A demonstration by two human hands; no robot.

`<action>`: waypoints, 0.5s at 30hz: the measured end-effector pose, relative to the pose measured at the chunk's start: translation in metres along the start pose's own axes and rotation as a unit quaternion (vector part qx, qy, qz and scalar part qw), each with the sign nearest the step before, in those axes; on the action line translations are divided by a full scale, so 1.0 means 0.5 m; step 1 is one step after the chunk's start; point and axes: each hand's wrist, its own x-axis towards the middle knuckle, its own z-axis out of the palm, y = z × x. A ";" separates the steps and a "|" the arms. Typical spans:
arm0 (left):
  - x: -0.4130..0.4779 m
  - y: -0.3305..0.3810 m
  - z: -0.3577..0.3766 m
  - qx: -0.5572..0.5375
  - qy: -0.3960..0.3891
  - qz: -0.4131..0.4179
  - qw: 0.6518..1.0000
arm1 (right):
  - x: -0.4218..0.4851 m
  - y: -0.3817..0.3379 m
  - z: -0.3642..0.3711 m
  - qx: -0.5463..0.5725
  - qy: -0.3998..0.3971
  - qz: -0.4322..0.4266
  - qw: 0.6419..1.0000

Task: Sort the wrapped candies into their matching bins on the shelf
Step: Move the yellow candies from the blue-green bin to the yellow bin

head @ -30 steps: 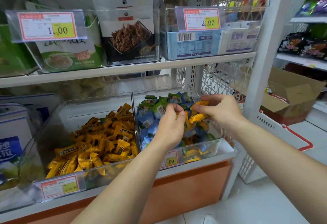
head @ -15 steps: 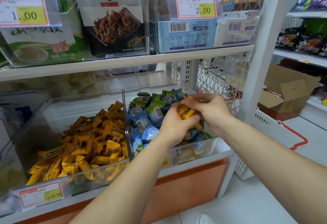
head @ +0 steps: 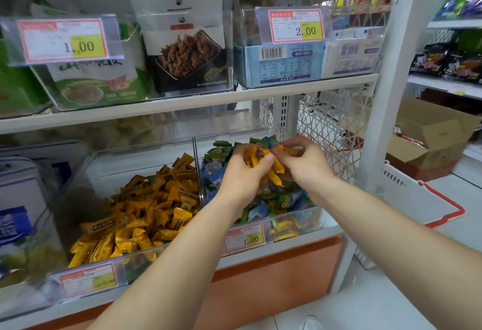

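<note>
The yellow candies (head: 274, 176) look small, light and crinkly, so I think they could slip. Pinch one by its flat end. The left hand (head: 240, 178) curls round a bunch above the blue candy bin (head: 307, 215). At three o'clock, the right hand (head: 307, 168) pinches one. The yellow bin (head: 88, 178) is at eight o'clock.

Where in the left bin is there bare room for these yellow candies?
Bare floor at the back of the left bin, between its rear wall and the yellow pile. Its front is heaped. The right bin is packed with blue candies under the left hand and right hand.
</note>
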 end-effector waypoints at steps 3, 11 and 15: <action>0.004 0.013 -0.017 -0.002 0.034 0.009 0.999 | -0.022 -0.019 0.019 0.049 -0.030 0.034 0.998; -0.016 0.060 -0.154 0.082 0.095 0.034 0.992 | -0.062 -0.072 0.131 -0.038 -0.156 -0.074 0.984; -0.056 0.055 -0.276 0.196 0.122 0.039 0.972 | -0.084 -0.087 0.228 -0.114 -0.221 -0.138 0.959</action>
